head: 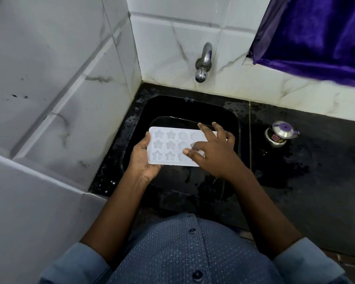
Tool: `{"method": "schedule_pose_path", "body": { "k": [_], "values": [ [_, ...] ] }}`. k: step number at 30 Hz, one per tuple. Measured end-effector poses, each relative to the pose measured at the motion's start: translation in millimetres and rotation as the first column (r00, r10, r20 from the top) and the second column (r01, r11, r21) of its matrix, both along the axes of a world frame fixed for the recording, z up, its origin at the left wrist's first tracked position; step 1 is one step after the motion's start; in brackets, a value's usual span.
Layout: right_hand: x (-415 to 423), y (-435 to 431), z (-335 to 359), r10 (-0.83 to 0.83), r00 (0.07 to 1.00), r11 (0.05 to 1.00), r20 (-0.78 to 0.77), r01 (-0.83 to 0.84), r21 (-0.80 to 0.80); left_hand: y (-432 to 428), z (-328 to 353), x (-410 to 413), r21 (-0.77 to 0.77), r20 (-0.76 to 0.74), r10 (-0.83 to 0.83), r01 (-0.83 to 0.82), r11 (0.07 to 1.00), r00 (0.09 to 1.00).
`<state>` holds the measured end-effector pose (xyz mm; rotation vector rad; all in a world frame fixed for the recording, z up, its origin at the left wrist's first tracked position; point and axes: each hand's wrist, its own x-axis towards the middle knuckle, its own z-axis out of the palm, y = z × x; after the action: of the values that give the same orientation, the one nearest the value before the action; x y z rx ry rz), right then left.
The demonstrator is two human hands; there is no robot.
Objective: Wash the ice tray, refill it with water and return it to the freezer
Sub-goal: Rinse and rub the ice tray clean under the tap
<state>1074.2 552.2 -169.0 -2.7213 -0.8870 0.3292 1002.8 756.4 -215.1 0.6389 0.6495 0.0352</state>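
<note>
Presently ice tray (168, 147) was held level over sink (172, 107), one short end clasped in left grip (143, 158), thumb atop the rim. Right grip (213, 152) lay spread and unclenched on the end opposite. Judged light, bendy, probably wet-slick: hold both end rims.

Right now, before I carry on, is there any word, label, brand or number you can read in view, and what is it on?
No text can be read in this view.
Steel pot on the counter: red sticker on its side, too small and blurred to read.
Ice tray: star-shaped moulds only, no marking visible.
Tap: a bluish patch, no letters legible.
</note>
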Motion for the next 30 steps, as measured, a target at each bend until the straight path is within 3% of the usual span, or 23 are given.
{"method": "schedule_pose_path", "body": {
  "k": [30],
  "values": [
    [3.9,-5.2,1.3,-0.012,1.000,0.999,-0.013,0.012,0.032,-4.6,0.1,1.4,0.009,-0.004,-0.007,0.007,1.000,1.000]
  ]
}}
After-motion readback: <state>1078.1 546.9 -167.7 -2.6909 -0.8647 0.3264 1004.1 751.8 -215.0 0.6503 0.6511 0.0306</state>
